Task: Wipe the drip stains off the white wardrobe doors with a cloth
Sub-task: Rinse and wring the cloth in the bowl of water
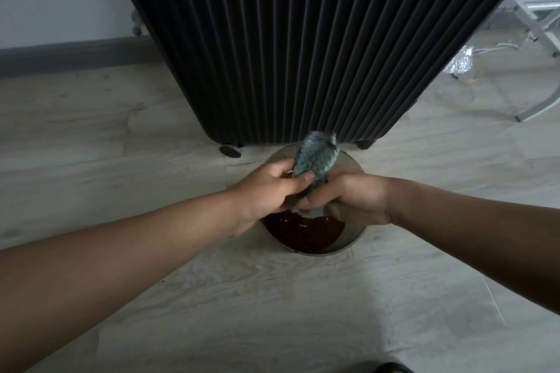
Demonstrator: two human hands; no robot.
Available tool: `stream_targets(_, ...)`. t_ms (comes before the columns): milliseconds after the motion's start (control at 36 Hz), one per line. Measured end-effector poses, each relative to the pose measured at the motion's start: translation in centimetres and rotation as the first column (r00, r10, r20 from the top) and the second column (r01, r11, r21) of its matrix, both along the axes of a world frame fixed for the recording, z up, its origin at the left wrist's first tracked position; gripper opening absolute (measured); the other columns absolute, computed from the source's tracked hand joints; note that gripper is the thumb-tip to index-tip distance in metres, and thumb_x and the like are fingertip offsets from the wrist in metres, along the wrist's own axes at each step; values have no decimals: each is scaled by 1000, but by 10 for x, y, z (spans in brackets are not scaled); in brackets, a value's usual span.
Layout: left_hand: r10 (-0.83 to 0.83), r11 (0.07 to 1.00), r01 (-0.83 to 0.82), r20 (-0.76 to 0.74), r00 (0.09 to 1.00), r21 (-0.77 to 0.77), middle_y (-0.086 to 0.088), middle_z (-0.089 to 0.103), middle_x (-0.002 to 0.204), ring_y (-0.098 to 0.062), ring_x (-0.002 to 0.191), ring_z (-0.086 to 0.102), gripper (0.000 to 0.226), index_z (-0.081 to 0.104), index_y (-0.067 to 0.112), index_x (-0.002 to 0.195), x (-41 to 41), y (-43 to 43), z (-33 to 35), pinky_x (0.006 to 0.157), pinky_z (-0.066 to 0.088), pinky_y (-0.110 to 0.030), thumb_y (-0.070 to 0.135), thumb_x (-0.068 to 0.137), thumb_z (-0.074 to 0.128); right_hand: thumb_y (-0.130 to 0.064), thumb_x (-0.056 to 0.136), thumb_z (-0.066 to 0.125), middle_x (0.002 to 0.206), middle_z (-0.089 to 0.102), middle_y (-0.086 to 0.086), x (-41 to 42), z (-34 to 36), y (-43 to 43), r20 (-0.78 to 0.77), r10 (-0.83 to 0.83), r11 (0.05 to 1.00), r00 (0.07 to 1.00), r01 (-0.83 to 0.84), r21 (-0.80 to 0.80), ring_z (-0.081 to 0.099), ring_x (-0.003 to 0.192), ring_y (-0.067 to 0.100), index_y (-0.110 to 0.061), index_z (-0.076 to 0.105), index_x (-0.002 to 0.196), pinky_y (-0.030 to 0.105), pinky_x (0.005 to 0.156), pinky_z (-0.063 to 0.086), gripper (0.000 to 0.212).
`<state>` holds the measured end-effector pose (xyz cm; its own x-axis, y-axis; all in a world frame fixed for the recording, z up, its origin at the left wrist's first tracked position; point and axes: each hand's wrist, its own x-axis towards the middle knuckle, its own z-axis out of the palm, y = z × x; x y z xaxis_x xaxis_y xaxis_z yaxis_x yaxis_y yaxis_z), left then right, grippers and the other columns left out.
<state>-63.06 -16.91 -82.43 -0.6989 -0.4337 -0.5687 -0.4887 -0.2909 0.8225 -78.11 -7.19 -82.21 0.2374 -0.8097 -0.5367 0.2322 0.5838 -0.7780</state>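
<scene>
A blue-grey cloth [316, 157] is bunched between both hands over a round bowl [353, 239] on the floor. My left hand [266, 191] pinches the cloth from the left. From the right, my right hand [348, 200] grips its lower part. The cloth's top end sticks up above the fingers, and a wet corner hangs just above the dark brown liquid [306, 232] in the bowl. No white wardrobe door is in view.
A tall black ribbed suitcase [303, 39] on small wheels stands right behind the bowl. Pale wood-look floor [121, 136] surrounds it. A grey skirting board [60, 54] runs along the left wall. White metal legs and loose cables [533, 36] lie at the right.
</scene>
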Motion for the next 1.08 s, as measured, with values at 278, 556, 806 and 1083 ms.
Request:
stream_targets(278, 74, 982, -81, -47, 996, -173, 2, 77, 113, -17, 111, 71, 24, 68, 28, 113, 0, -4, 6, 106, 52, -47, 14, 107, 50, -58, 74, 82, 131, 67, -3, -2, -9, 1, -230, -315, 949, 921, 310, -57, 64, 121, 18, -28, 48, 146, 50, 110, 47, 85)
stream_targets(556, -395, 887, 429, 197, 897, -171, -1, 62, 106, -10, 88, 62, 41, 56, 23, 120, 2, -7, 25, 67, 55, -27, 15, 83, 73, -40, 74, 83, 151, 48, -3, -5, 15, -17, -959, 38, 819, 279, -558, -130, 42, 139, 13, -29, 33, 155, 19, 112, 30, 96)
stream_targets(806, -299, 120, 577, 525, 797, -808, -8, 65, 106, -25, 97, 68, 46, 43, 7, 137, -11, -9, 23, 65, 41, -31, 19, 98, 63, 4, 94, 61, 93, 77, 10, 6, 19, -28, -530, 142, 987, 836, -162, 7, 74, 74, 20, -20, 50, 124, 28, 60, 59, 40)
stream_targets(1083, -337, -338, 447, 550, 764, -828, -9, 70, 92, -29, 78, 73, 25, 65, 10, 120, -8, -9, 33, 53, 36, -32, 20, 100, 55, -1, 87, 68, 84, 69, 12, -10, 33, -26, -242, 220, 953, 945, -154, 263, 62, 63, 16, -7, 67, 105, 23, 50, 44, 19)
